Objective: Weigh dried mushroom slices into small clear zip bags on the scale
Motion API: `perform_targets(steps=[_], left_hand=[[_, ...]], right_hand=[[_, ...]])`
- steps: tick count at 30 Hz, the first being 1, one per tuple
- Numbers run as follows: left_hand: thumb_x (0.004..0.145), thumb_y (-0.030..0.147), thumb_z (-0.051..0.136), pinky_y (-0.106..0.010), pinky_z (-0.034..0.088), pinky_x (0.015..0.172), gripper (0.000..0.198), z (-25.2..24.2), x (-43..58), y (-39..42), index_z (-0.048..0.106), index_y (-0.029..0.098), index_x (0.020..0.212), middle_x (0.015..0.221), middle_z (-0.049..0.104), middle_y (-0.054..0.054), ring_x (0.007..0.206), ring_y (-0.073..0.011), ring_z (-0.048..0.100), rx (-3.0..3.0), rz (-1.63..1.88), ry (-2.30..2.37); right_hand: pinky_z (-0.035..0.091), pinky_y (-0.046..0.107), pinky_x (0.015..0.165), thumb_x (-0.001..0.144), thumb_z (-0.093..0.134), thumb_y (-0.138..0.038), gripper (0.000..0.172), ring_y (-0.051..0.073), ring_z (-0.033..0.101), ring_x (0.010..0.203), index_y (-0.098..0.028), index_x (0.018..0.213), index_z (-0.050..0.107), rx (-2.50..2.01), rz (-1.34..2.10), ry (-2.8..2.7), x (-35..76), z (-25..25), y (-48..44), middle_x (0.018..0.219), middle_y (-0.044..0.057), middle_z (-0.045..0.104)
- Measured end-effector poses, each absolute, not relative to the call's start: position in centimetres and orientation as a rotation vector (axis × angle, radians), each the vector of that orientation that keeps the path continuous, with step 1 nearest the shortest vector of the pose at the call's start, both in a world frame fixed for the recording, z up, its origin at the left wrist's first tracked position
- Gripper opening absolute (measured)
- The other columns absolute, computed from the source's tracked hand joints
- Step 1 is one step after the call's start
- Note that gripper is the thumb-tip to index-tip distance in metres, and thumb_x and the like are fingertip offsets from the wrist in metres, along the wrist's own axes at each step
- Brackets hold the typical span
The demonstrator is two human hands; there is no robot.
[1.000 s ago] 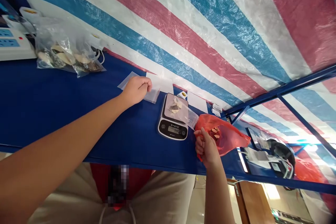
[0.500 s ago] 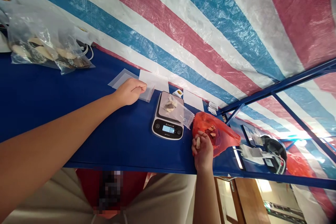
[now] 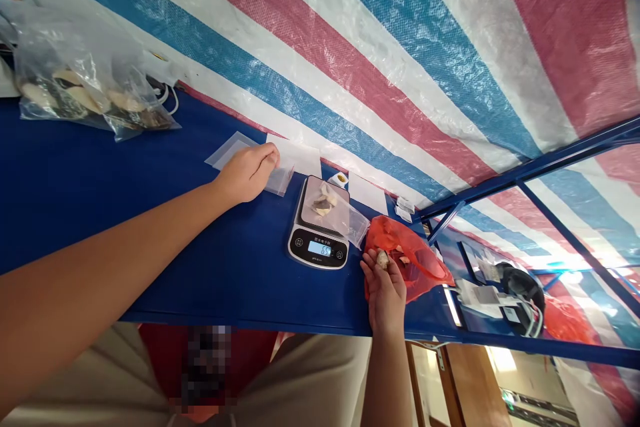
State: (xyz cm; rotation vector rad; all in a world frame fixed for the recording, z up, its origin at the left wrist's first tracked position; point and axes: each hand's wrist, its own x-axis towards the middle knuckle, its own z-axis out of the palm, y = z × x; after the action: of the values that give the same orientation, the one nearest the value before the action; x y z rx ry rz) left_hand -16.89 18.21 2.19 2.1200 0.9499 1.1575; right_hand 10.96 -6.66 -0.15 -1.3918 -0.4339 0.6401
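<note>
Beside the digital scale [image 3: 318, 247], the half-open right hand [image 3: 384, 290] cradles a pale fragment [image 3: 383, 259] that could roll off, while the left hand [image 3: 247, 173], its grip unclear, rests on a clear plastic sleeve [image 3: 280, 180].

A woven tarpaulin [image 3: 400, 67] striped blue, white and red stretches beyond the blue desk [image 3: 75, 173]; a blue steel frame [image 3: 520, 170] crosses it at right; below sits a wooden panel [image 3: 470, 387]; bright light patches [image 3: 503, 360] the pale background.

Tarpaulin [image 3: 380, 60] — red, white and blue stripes, deep blue tabletop [image 3: 100, 167], orange-red plastic bag [image 3: 425, 267], black scale [image 3: 319, 248]
</note>
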Motion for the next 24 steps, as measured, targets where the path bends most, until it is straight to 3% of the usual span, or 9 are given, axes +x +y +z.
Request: perform_targets(steps=[2,4,7,14,18,24], left_hand=[[0.093,0.038,0.045,-0.032,0.032,0.063,0.023,2.4,-16.7,18.1,0.047,0.022,0.076,0.065,0.050,0.000,0.061,-0.0159,0.044,2.133,1.195,1.051],[0.090,0.048,0.053,-0.033,0.028,0.061,0.038,2.5,-16.5,18.0,0.038,0.023,0.066,0.057,0.040,0.002,0.057,-0.0140,0.036,2.138,1.208,1.161],[0.087,0.050,0.056,-0.034,0.022,0.059,0.054,2.4,-15.9,17.6,0.020,0.022,0.057,0.054,0.022,0.003,0.056,-0.0123,0.021,2.133,1.214,1.195],[0.086,0.039,0.053,-0.033,0.021,0.054,0.048,1.0,-15.3,17.5,0.021,0.021,0.055,0.049,0.022,0.003,0.051,-0.0111,0.021,2.238,1.040,0.998],[0.082,0.037,0.056,-0.033,0.019,0.054,0.047,0.7,-15.6,18.1,0.020,0.021,0.057,0.051,0.020,0.003,0.052,-0.0112,0.020,2.253,1.044,1.026],[0.080,0.034,0.056,-0.034,0.019,0.055,0.045,0.9,-15.7,18.4,0.019,0.022,0.058,0.051,0.020,0.003,0.051,-0.0118,0.022,2.238,0.989,1.004]], right_hand=[[0.062,0.037,0.092,0.069,0.090,-0.043,0.051,0.021,0.074,0.099,-0.020,0.111,0.072,-1.405,0.637,-0.458,10.9,-0.2,-6.7,0.113,0.008,0.077],[0.063,0.033,0.086,0.071,0.090,-0.045,0.050,0.018,0.074,0.092,-0.020,0.110,0.073,-1.415,0.640,-0.467,10.9,-0.1,-6.7,0.112,0.008,0.077],[0.063,0.026,0.077,0.070,0.092,-0.047,0.050,0.014,0.071,0.083,-0.021,0.108,0.074,-1.417,0.652,-0.468,10.8,0.1,-6.7,0.110,0.006,0.077],[0.058,0.023,0.062,0.064,0.096,-0.048,0.046,0.013,0.065,0.073,-0.020,0.096,0.078,-1.511,0.821,-0.598,11.7,1.7,-6.0,0.096,0.004,0.075],[0.052,0.023,0.057,0.068,0.091,-0.056,0.046,0.014,0.061,0.069,-0.019,0.093,0.077,-1.620,0.844,-0.757,12.4,3.0,-4.9,0.088,0.004,0.072],[0.047,0.026,0.059,0.078,0.081,-0.065,0.051,0.014,0.057,0.066,-0.018,0.097,0.076,-1.763,0.814,-0.996,12.7,4.5,-3.6,0.077,0.002,0.066]])
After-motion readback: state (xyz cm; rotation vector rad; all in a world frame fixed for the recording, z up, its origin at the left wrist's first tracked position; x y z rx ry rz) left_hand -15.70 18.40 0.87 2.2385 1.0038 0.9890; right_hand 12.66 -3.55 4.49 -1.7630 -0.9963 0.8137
